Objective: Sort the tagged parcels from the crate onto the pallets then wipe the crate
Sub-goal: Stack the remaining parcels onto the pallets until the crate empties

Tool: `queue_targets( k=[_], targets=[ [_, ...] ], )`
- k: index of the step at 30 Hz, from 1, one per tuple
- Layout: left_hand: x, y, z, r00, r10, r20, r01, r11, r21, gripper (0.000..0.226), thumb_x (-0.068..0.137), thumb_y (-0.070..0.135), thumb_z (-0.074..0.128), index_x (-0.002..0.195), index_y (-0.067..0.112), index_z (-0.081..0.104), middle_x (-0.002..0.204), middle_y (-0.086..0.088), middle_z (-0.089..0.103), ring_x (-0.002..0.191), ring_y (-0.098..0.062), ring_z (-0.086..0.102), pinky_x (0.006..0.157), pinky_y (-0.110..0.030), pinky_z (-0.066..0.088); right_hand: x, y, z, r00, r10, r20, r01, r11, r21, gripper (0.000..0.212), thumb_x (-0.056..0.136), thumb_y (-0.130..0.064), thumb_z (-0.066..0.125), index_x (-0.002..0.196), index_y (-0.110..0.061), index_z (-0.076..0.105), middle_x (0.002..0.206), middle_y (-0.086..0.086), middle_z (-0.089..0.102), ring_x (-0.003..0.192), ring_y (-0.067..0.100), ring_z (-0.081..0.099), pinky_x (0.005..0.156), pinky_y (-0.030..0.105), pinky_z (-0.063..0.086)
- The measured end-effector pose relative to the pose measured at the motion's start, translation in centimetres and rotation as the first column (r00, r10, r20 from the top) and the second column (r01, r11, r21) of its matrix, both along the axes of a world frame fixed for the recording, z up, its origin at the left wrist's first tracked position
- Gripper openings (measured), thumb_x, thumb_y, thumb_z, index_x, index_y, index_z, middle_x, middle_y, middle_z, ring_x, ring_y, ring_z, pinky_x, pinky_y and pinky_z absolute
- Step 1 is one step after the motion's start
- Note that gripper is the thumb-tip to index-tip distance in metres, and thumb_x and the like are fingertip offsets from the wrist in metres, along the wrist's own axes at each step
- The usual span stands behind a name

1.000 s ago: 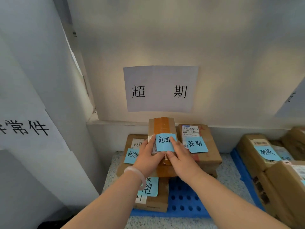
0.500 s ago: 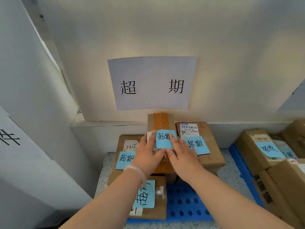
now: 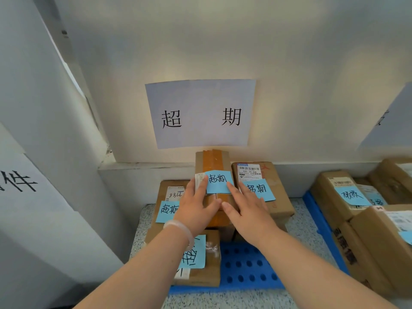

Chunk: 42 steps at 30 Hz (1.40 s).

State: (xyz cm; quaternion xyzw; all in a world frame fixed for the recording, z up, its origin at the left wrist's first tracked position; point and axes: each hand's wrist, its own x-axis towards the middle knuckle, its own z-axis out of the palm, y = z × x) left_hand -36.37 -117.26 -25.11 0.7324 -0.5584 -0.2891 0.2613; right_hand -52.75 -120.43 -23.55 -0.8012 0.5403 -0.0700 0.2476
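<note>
Left hand [image 3: 196,208], right hand [image 3: 247,210] flat, fingers straight, pressing taped parcel [image 3: 211,161] (blue tag [image 3: 219,181] between them).

A white wall [image 3: 289,63] with a paper sign [image 3: 200,112] meets speckled floor [image 3: 299,235].

Left hand [image 3: 196,210], right hand [image 3: 247,216] flat on taped parcel [image 3: 213,161], blue pallet [image 3: 245,272]

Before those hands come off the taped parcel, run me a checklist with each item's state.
1. Blue tag on the taped parcel reads the same as the wall sign: ok.
2. Left hand and right hand lie flat on it, fingers straight: ok.
3. Parcel stacked over the blue pallet: ok.
4. Near end fully supported: cannot tell, the hands cover it.
5. Tags on the left parcel and right parcel match too: ok.
</note>
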Motion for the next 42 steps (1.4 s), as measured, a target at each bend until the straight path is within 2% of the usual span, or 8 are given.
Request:
queue_targets(
  k=[6,11,25,33,42],
  targets=[
    [-0.7,2.9,0.6,0.998,0.007,0.069,-0.008,1.000,0.016,0.080,0.091,0.063,0.049,0.152,0.051,-0.002,0.163,0.016,-0.012,0.152,-0.022,-0.004,0.122,-0.052,0.014,-2.0,3.1,-0.3,0.999,0.028,-0.045,-0.032,0.996,-0.085,0.073,0.092,-0.071,0.031,0.152,-0.046,-0.001,0.164,-0.008,-0.004,0.150,0.015,-0.006,0.121,0.045,-0.004],
    [-2.0,5.1,0.7,0.979,-0.034,0.203,0.036,0.999,-0.004,0.083,0.089,0.063,0.052,0.152,0.050,0.000,0.163,0.014,-0.014,0.152,-0.023,-0.008,0.122,-0.052,0.012,-4.0,6.1,-1.0,0.996,0.023,-0.085,-0.036,0.987,-0.157,0.084,0.087,-0.073,0.041,0.152,-0.045,-0.004,0.163,-0.011,-0.013,0.149,0.012,-0.012,0.120,0.045,-0.007],
    [-3.8,7.5,1.4,0.914,-0.088,0.396,0.116,0.992,-0.046,0.088,0.088,0.067,0.051,0.152,0.048,-0.006,0.164,0.007,-0.012,0.152,-0.024,-0.008,0.123,-0.049,0.008,-7.0,10.3,-0.4,0.994,-0.020,-0.110,-0.007,0.972,-0.234,0.090,0.085,-0.073,0.045,0.152,-0.045,-0.007,0.163,-0.010,-0.015,0.149,0.012,-0.014,0.120,0.045,-0.009],
    [-8.7,8.4,0.8,0.818,-0.258,0.514,0.358,0.928,-0.103,0.090,0.086,0.066,0.054,0.153,0.048,-0.005,0.165,0.005,-0.011,0.151,-0.021,-0.005,0.123,-0.050,0.005,-9.7,12.9,-0.5,0.988,-0.070,-0.139,0.035,0.970,-0.240,0.092,0.085,-0.068,0.052,0.152,-0.045,-0.005,0.162,-0.009,-0.015,0.149,0.013,-0.015,0.118,0.043,-0.013],
    [-19.1,11.0,1.2,0.733,-0.428,0.529,0.555,0.826,-0.101,0.090,0.086,0.068,0.053,0.152,0.050,-0.006,0.165,0.005,-0.008,0.151,-0.020,0.000,0.122,-0.049,0.006,-19.5,18.5,-1.2,0.947,-0.273,-0.169,0.232,0.946,-0.227,0.090,0.085,-0.067,0.052,0.153,-0.043,-0.001,0.163,-0.005,-0.014,0.149,0.016,-0.014,0.117,0.043,-0.013]
  ],
)
